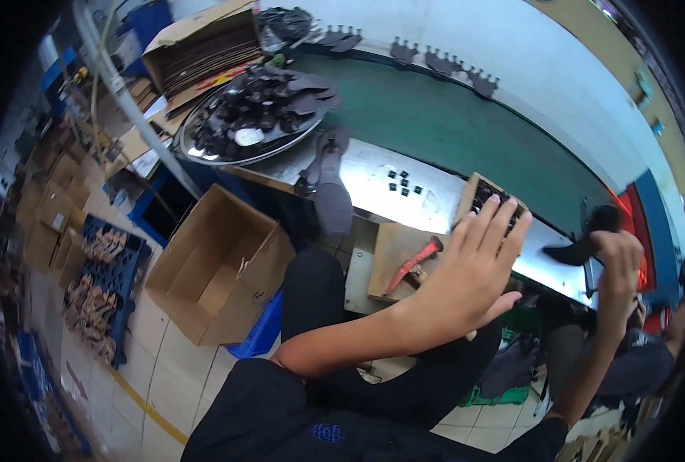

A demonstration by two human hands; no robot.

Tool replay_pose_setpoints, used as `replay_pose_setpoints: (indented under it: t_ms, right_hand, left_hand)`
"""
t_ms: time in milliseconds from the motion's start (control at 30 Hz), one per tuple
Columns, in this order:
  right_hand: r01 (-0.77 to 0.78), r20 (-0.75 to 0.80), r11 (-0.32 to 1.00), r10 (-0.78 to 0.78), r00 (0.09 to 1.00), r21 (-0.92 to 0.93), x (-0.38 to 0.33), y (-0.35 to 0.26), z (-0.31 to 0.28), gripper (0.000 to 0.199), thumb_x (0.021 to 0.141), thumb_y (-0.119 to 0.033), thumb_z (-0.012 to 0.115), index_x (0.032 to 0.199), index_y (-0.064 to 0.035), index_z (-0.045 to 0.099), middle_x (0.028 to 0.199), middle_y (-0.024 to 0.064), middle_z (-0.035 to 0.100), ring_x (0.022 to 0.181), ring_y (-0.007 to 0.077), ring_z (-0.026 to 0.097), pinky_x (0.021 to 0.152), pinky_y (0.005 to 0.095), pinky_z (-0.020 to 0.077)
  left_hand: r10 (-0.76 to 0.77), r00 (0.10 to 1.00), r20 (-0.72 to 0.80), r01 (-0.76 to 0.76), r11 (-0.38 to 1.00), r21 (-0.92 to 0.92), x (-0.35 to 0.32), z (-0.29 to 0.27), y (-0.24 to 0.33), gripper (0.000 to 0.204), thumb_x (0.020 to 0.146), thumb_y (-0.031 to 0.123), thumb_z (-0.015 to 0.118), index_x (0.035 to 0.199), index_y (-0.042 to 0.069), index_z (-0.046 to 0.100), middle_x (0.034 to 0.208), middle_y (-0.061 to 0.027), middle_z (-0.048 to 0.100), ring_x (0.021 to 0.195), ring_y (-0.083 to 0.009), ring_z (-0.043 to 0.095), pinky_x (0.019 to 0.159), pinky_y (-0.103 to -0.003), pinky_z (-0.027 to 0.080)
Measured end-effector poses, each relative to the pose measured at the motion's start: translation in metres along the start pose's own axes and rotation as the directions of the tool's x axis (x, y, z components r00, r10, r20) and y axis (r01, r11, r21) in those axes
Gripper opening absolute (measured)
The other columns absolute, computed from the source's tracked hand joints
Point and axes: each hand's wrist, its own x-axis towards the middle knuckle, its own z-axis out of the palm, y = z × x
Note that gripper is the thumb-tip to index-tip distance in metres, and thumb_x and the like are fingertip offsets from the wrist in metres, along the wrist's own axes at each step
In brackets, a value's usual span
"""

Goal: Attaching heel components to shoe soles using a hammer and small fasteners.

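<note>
The left hand (473, 269) is raised with fingers spread wide, holding nothing, its fingertips over a small cardboard box (487, 196) of dark little pieces that sits at the hand's twelve o'clock on the metal bench (373, 173). At three o'clock from it, the right hand (618, 258) is closed around a black high-heeled shoe (581, 245); the shoe is dark and matte, its pointed end aimed toward nine o'clock. A red-handled hammer (413, 263) lies on a board at the left hand's nine o'clock.
</note>
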Motion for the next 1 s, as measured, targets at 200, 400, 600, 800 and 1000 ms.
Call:
replay_pose_setpoints:
  t_ms: [200, 400, 600, 800, 1000]
  right_hand:
    - [0.245, -0.252, 0.62, -0.079, 0.965, 0.746, 0.008, -0.104, 0.006, 0.062, 0.077, -0.028, 0.079, 0.131, -0.0051, 0.058, 0.111, 0.0127, 0.063, 0.102, 0.032, 0.06, 0.096, 0.046, 0.049]
    - [-0.728, 0.736, 0.56, 0.282, 0.616, 0.395, -0.072, -0.194, 0.123, 0.121, 0.076, -0.047, 0.081, 0.153, 0.0081, 0.006, 0.12, 0.0313, 0.057, 0.097, 0.0498, 0.065, 0.08, 0.0501, 0.0553]
    - [-0.859, 0.668, 0.309, 0.54, 0.512, 0.408, -0.156, -0.2, 0.12, 0.063, 0.079, -0.012, 0.071, 0.138, -0.0082, 0.049, 0.076, 0.0256, 0.066, 0.075, 0.0457, 0.066, 0.068, 0.0507, 0.0539]
    - [-0.565, 0.679, -0.442, 0.661, 0.32, 0.697, -0.199, -0.189, 0.085, 0.009, 0.089, -0.004, 0.062, 0.094, 0.0017, 0.066, 0.057, 0.0006, 0.053, 0.048, 0.0078, 0.051, 0.048, 0.0232, 0.0399]
    - [-0.081, 0.61, -0.614, 0.746, 0.267, 0.786, -0.215, -0.164, 0.075, 0.017, 0.102, -0.012, 0.054, 0.1, 0.0037, 0.058, 0.052, -0.0033, 0.036, 0.039, 0.0062, 0.036, 0.038, 0.0221, 0.0328]
  left_hand:
    - [-0.116, 0.94, 0.321, 0.321, 0.624, -0.712, -0.031, -0.034, -0.001, 0.074, 0.085, 0.01, 0.076, 0.148, 0.004, 0.037, 0.128, -0.013, 0.059, 0.115, -0.0219, 0.061, 0.101, -0.036, 0.047]
    - [-0.545, 0.827, 0.138, 0.454, 0.503, -0.735, -0.09, 0.002, -0.029, 0.068, 0.092, 0.006, 0.07, 0.15, 0.004, 0.035, 0.118, -0.0109, 0.058, 0.106, -0.0176, 0.057, 0.095, -0.028, 0.045]
    - [-0.486, 0.874, -0.031, 0.445, 0.823, -0.352, -0.078, 0.05, -0.064, 0.029, 0.102, 0.026, 0.058, 0.118, 0.004, 0.067, 0.113, -0.0162, 0.056, 0.103, -0.0289, 0.059, 0.091, -0.034, 0.046]
    - [-0.533, 0.839, -0.113, 0.515, 0.71, 0.48, -0.066, 0.133, -0.142, 0.078, 0.096, 0.047, 0.061, 0.151, -0.001, 0.033, 0.154, -0.0258, 0.028, 0.138, -0.0417, 0.033, 0.112, -0.052, 0.027]
    - [-0.09, 0.995, 0.031, 0.082, 0.978, 0.191, 0.05, 0.158, -0.114, 0.035, 0.089, 0.018, 0.068, 0.122, 0.007, 0.066, 0.117, -0.0138, 0.062, 0.111, -0.0339, 0.057, 0.092, -0.049, 0.046]
